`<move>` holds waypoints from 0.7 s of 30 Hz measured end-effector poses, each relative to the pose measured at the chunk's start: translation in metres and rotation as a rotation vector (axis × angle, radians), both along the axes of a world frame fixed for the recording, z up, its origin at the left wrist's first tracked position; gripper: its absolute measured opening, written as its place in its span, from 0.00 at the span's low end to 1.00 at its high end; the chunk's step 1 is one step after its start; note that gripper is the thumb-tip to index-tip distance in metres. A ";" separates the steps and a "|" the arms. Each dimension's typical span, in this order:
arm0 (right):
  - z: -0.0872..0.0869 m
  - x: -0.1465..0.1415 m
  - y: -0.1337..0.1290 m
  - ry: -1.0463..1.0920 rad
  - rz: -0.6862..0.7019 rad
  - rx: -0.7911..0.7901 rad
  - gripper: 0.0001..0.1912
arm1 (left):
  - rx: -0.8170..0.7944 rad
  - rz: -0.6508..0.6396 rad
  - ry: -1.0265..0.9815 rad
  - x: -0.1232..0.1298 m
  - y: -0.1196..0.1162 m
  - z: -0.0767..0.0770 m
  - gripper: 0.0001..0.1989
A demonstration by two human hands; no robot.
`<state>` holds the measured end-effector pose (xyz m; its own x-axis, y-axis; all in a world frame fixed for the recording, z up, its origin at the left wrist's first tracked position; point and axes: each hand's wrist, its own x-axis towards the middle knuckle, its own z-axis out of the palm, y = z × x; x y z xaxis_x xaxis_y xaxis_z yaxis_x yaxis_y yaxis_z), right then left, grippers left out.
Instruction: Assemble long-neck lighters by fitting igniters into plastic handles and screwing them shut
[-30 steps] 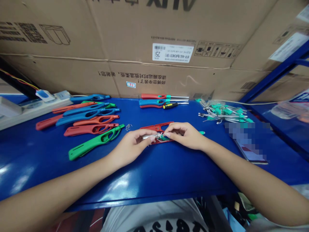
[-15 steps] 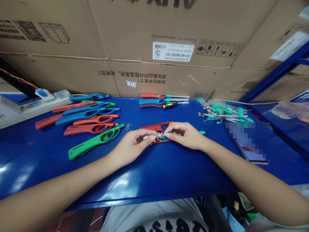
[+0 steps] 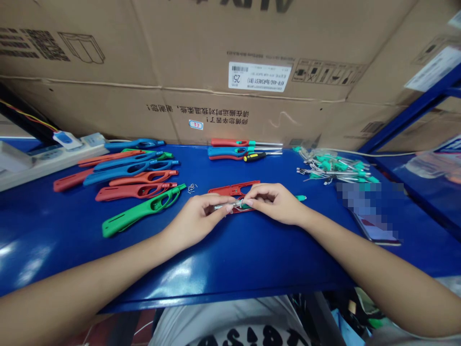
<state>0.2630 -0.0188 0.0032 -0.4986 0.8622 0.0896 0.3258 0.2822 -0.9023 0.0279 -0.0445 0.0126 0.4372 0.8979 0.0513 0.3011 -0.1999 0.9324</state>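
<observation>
My left hand (image 3: 196,216) is closed, thumb and fingers pinching a small silvery cylindrical piece (image 3: 217,207). My right hand (image 3: 275,203) faces it, fingers closed on a thin-wired insert with a green part (image 3: 246,206); the fingers cover much of it. Its green end (image 3: 301,197) shows past my right hand. Beneath and behind the fingers lies a red lighter shell half (image 3: 230,189), with another red shell piece (image 3: 237,210) directly under the insert. Several small screws (image 3: 192,188) lie on the table to the left of the shell.
Several coloured lighter shells, among them a green one (image 3: 140,211), lie at left by a power strip (image 3: 50,161). Lighters (image 3: 230,143) and a screwdriver (image 3: 254,156) lie at the back. A pile of green-and-metal inserts (image 3: 333,166) and a phone (image 3: 372,216) are at right. A large carton (image 3: 180,53) stands behind.
Both hands stay in nearly the same place over the red shell. My left fingertips and the silvery piece have shifted very slightly.
</observation>
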 end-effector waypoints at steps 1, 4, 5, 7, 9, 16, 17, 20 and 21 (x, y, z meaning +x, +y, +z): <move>0.000 0.000 0.000 0.001 -0.001 0.001 0.12 | -0.001 0.001 0.000 0.000 0.000 0.000 0.11; 0.001 -0.001 0.000 0.004 0.000 -0.005 0.12 | -0.010 0.010 -0.009 0.001 -0.001 -0.001 0.11; 0.001 -0.001 -0.001 0.005 -0.001 -0.010 0.12 | -0.018 0.014 -0.014 0.001 -0.001 -0.001 0.12; 0.001 -0.001 -0.001 0.004 -0.002 -0.019 0.12 | -0.032 0.023 -0.017 0.002 -0.002 -0.002 0.13; 0.002 -0.001 -0.001 0.003 -0.004 -0.028 0.12 | -0.039 0.024 -0.010 0.002 -0.003 -0.002 0.13; 0.002 -0.002 -0.002 0.008 -0.006 -0.052 0.13 | -0.008 0.014 -0.004 0.003 -0.004 -0.001 0.13; 0.002 -0.003 -0.002 0.008 -0.008 -0.054 0.13 | -0.005 0.016 -0.011 0.003 -0.004 -0.002 0.13; 0.002 -0.004 -0.003 -0.004 -0.018 -0.051 0.13 | 0.006 0.020 -0.020 0.004 -0.004 -0.002 0.12; 0.002 -0.004 -0.003 -0.011 -0.023 -0.048 0.13 | 0.008 0.021 -0.018 0.005 -0.003 -0.002 0.12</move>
